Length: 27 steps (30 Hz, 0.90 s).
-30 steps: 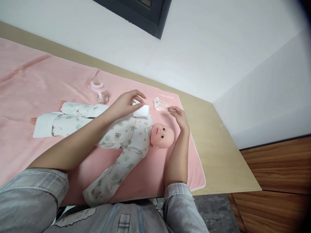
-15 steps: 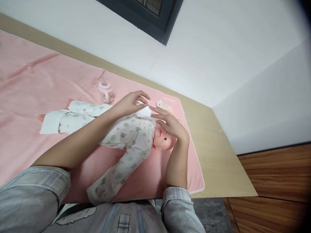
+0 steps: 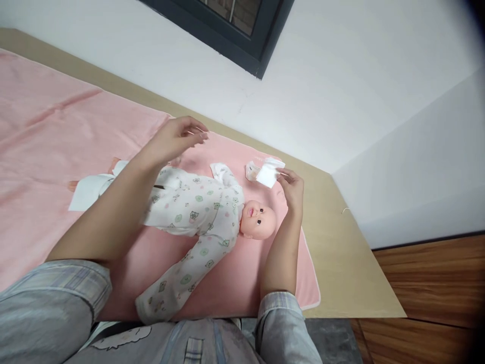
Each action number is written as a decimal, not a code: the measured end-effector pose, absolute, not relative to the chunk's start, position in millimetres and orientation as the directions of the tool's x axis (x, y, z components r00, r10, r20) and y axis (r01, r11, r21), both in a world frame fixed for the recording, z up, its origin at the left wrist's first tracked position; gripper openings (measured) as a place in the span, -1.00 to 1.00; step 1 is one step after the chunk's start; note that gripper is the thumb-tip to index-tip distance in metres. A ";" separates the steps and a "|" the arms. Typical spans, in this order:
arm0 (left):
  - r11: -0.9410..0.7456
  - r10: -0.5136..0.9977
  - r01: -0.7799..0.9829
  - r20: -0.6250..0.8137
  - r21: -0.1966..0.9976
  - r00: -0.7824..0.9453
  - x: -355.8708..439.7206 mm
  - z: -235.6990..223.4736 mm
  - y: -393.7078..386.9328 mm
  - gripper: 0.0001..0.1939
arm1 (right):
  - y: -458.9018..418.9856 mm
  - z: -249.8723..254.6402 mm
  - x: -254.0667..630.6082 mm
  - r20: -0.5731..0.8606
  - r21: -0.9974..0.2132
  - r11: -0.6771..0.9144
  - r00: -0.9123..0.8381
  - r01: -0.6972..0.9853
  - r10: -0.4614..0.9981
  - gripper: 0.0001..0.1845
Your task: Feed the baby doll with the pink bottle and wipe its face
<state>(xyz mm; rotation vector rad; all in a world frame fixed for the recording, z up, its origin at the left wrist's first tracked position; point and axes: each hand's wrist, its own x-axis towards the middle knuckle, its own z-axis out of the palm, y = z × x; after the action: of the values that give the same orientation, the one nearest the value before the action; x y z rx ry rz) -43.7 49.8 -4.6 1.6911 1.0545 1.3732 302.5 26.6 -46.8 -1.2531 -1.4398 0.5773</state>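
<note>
A baby doll (image 3: 258,220) lies on its back on a pink blanket (image 3: 242,263), its head toward the right. It wears a white patterned outfit (image 3: 193,205), with one sleeve stretched toward me. My right hand (image 3: 292,188), closed, pinches a folded white tissue (image 3: 267,175) just beyond the doll's head. Partly under that tissue is a small packet (image 3: 250,171) on the blanket. My left hand (image 3: 184,135) is raised over the doll's far side, fingers loosely curved and apart, with nothing visible in them. My left forearm covers part of the doll's legs.
Beneath the blanket, a light wooden tabletop (image 3: 341,263) shows along the back and right. A white wall (image 3: 322,91) with a dark window frame (image 3: 261,55) rises behind it. Wood-grain panels (image 3: 435,283) stand at the lower right.
My right hand has moved right, away from the doll, with the white tissue. My left hand has shifted left and up, away from the doll's chest; the baby bottle is now hidden behind it.
</note>
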 end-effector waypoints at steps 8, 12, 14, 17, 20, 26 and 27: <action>-0.446 0.879 0.209 0.469 0.871 -0.080 -85.3 -2.0 60.3 -0.78 | 75.1 -77.1 317.6 0.166 -0.935 0.084 0.217 0.343 0.962 -0.52; -0.412 0.890 0.227 0.444 0.882 -0.109 -91.8 -5.4 65.7 -0.71 | 91.5 -93.5 317.0 0.113 -0.970 0.065 0.195 0.233 0.974 -0.47; -0.394 0.900 0.240 0.425 0.887 -0.096 -92.4 -5.5 66.5 -0.67 | 94.8 -99.3 317.9 0.083 -0.983 0.048 0.189 0.178 0.978 -0.44; -0.389 0.900 0.246 0.423 0.888 -0.103 -91.3 -3.5 65.2 -0.66 | 93.9 -103.0 320.3 0.046 -0.988 0.016 0.199 0.151 0.979 -0.42; -0.388 0.891 0.279 0.435 0.878 -0.130 -92.3 -3.5 64.3 -0.62 | 90.1 -104.6 325.1 0.068 -0.986 0.030 0.233 0.161 0.970 -0.41; -0.282 0.878 0.475 0.424 0.833 -0.222 -112.6 -24.5 82.7 -0.53 | 82.0 -126.4 343.3 0.356 -0.900 0.149 0.492 0.410 0.795 -0.57; -0.250 0.877 0.503 0.414 0.827 -0.244 -117.7 -30.2 88.7 -0.56 | 80.0 -132.1 346.1 0.413 -0.867 0.135 0.540 0.480 0.733 -0.59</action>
<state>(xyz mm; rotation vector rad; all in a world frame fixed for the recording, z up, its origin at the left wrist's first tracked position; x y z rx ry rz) -117.7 88.7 -30.2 1.6661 1.6586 1.4934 346.1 80.0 -132.1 -1.5098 -1.0878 0.2490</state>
